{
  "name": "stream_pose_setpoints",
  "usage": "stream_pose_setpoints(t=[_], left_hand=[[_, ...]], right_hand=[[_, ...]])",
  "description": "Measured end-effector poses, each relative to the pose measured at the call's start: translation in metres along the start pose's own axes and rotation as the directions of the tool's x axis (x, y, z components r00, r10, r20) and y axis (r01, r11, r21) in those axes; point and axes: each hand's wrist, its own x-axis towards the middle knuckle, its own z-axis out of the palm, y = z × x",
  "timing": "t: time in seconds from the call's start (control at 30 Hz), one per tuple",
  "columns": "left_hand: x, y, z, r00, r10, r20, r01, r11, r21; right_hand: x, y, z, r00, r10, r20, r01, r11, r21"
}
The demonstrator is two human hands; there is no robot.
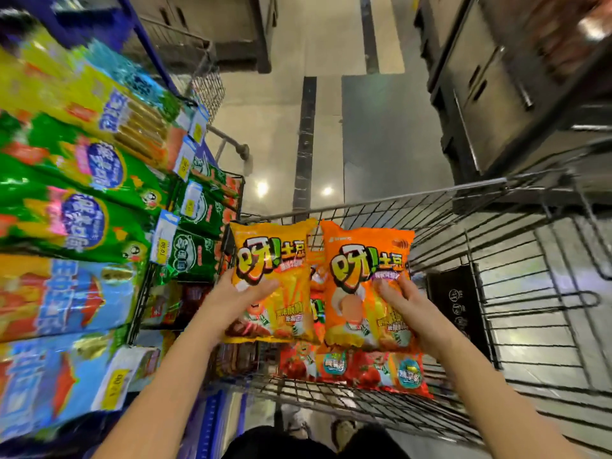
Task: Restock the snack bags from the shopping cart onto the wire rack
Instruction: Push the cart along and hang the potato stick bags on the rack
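Yellow snack bag is gripped at its lower left edge by the left hand, thumb laid across the front. Orange snack bag is gripped at its lower right by the right hand, fingers spread on the front. Both are held upright, side by side, above the shopping cart. Both are glossy and puffed, printed with large cartoon lettering. Red bags are seen lying flat on the cart's wire floor, below the held pair. Wire rack, at left, is packed with green bags and blue bags; yellow price tags are fixed along its front.
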Motion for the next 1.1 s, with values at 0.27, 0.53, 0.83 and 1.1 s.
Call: stream_pose_setpoints(t=[0.27,0.53,0.83,1.1], left_hand=[[-0.040,0.054,0.000,0.981,0.139,0.134,-0.124,0.986,-0.112],[-0.045,0.058,-0.010,0.966,0.171,0.194,-0.147,0.980,-0.131],[-0.033,0.042,-0.016,0.942,0.223,0.251,-0.167,0.960,-0.227],[-0.048,0.028,-0.026,0.971,0.189,0.148,-0.149,0.958,-0.245]], right_hand=[[-0.038,-0.043,0.001,0.998,-0.046,0.052,0.037,0.988,0.153],[-0.059,-0.064,0.015,0.993,-0.107,0.056,0.095,0.980,0.176],[-0.077,-0.070,0.027,0.992,-0.123,-0.017,0.124,0.986,0.114],[-0.076,-0.076,0.026,0.992,-0.123,-0.031,0.125,0.988,0.093]])
